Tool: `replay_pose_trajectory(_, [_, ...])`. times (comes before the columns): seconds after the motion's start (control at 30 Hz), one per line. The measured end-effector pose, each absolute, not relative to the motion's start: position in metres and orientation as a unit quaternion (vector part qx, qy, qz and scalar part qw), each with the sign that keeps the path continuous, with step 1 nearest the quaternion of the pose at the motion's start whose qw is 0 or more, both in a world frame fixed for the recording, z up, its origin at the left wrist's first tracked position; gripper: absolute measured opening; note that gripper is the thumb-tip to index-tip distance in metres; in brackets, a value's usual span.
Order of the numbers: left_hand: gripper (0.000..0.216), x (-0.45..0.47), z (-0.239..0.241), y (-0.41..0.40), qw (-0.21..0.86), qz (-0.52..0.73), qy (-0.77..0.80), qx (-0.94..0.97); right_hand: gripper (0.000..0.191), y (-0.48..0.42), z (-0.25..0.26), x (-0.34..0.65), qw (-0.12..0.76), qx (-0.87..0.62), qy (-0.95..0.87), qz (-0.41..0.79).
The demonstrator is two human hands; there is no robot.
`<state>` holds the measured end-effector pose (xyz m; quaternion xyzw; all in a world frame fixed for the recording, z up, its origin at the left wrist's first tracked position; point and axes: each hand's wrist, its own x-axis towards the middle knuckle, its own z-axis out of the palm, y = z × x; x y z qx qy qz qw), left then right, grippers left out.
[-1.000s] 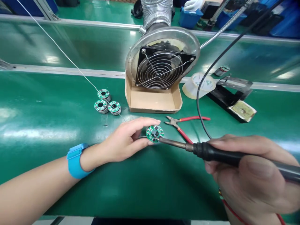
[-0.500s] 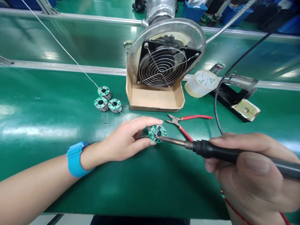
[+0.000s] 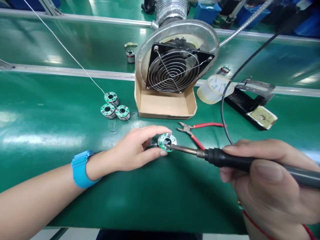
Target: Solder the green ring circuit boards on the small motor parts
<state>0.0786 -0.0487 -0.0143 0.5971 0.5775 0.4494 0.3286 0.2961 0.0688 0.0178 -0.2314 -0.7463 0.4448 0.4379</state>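
Round board [image 3: 167, 142] in left hand [image 3: 136, 148] grip, apparently

Around the circuit board [image 3: 167, 142], green mat [image 3: 160, 193] lies open at 6 o'clock; fume fan [image 3: 172, 71] blocks 12, red-handled cutters [image 3: 200, 131] 2, soldering iron [image 3: 220, 158] 3, three motor boards [image 3: 113, 106] 10.

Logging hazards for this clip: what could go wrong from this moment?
The soldering iron tip sits on the small round board, close to the left hand, whose fingertips pinch it: a slip could burn them. The iron's black cord loops down beside the cutters; a snag might jerk the right hand.
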Motion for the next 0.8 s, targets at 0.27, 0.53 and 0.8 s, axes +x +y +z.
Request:
replay_pose_trajectory(0.27, [0.035,0.076,-0.013,-0.049,0.363,0.455,0.599,0.55,0.019,0.098,0.009,0.296,0.561,-0.306,-0.713,0.288])
replay_pose_trajectory(0.53, [0.039,0.076,-0.018,-0.049,0.461,0.521,0.545,0.469,0.043,0.16,-0.029,0.303,0.286,-0.302,-0.909,0.001])
replay_pose_trajectory(0.8, [0.035,0.059,-0.002,-0.05,0.402,0.58,0.535,0.466,0.027,0.149,-0.033,0.303,0.378,-0.382,-0.841,0.057])
